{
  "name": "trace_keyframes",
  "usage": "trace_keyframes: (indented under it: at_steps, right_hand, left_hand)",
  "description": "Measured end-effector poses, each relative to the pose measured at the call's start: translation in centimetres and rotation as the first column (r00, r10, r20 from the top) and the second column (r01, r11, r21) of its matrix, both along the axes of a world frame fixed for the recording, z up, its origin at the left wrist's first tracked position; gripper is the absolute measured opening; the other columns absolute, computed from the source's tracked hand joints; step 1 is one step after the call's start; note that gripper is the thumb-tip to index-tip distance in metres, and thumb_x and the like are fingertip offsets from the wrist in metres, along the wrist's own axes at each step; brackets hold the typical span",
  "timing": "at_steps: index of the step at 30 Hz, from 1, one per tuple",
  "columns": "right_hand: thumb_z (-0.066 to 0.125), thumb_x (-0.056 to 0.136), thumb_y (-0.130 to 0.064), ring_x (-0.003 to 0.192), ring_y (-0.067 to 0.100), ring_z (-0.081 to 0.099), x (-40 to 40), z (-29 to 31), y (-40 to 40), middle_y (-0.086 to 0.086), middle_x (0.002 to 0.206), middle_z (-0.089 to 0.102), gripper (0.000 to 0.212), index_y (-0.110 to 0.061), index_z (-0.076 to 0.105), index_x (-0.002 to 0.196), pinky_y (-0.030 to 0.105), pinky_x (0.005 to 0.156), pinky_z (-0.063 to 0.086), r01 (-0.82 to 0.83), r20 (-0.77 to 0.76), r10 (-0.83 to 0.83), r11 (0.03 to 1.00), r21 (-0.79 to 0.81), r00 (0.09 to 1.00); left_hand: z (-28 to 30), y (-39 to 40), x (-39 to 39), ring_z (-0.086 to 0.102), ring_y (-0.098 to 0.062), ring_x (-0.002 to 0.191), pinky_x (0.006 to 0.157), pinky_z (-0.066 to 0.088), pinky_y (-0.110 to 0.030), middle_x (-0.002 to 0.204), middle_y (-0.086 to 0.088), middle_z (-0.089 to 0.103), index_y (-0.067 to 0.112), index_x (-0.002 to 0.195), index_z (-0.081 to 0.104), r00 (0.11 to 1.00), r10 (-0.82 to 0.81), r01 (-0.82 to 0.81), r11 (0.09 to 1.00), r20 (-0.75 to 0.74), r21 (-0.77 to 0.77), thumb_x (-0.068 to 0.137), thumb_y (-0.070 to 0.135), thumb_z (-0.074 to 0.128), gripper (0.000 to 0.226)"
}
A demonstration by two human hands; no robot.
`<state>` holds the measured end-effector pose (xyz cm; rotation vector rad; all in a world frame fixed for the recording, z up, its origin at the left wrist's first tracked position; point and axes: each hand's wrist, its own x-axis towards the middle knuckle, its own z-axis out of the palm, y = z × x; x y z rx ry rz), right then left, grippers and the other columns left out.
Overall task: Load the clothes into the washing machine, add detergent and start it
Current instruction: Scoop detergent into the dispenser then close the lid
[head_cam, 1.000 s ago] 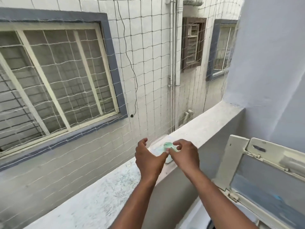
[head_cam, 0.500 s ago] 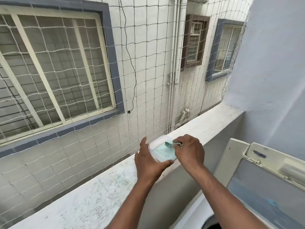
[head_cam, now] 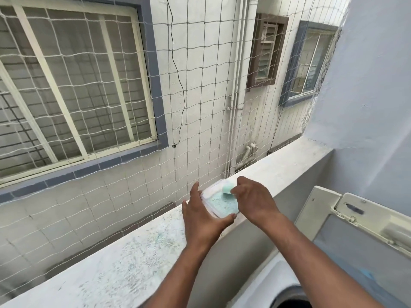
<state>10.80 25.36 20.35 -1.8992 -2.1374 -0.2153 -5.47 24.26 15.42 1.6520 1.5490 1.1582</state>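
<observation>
Left hand (head_cam: 203,215) cupped round the near-left side of a clear plastic tub of pale blue-green detergent powder (head_cam: 219,202), thumb tip pressed on the tub's near corner, fingers spread up along its left wall. Right hand (head_cam: 253,200) curled over the tub's right side, fingertips pinched on a small light-green plastic scoop (head_cam: 228,188) that sits at the far end of the tub, just above the powder; how much of the scoop is in the powder cannot be told. Tub tilted slightly toward the camera, resting on or just over the inner edge of a white, speckled concrete ledge (head_cam: 124,265); contact underneath is hidden by the hands. Both forearms bare, reaching in from the lower right. Below the right forearm, the rounded white top of the washing machine (head_cam: 278,276) with a dark sliver of its drum opening at the bottom edge. To the right, its cream-framed lid (head_cam: 329,210) stands raised against the pale blue wall (head_cam: 373,85). Beyond the ledge, a white string safety net (head_cam: 200,107) spans the gap; behind it a tiled wall with a large grey-bordered window (head_cam: 73,85) and drain pipes (head_cam: 238,85).
</observation>
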Motion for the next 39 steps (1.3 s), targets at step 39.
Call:
trace_keyframes:
  at_steps: [39]
  right_hand:
    - [0.071, 0.085, -0.008, 0.087, 0.024, 0.066, 0.7, 0.9, -3.0, 0.003, 0.091, 0.069, 0.019, -0.014, 0.084, 0.098, 0.030, 0.075, 0.049, -0.035, -0.319, 0.033, 0.999, 0.000, 0.947]
  left_hand:
    - [0.7, -0.6, 0.0, 0.040, -0.015, 0.132, 0.124, 0.028, -0.053, 0.131, 0.017, 0.056, 0.038, 0.156, 0.021, 1.000, -0.012, 0.012, 1.000, 0.027, 0.018, 0.050, 0.060, 0.091, 0.129]
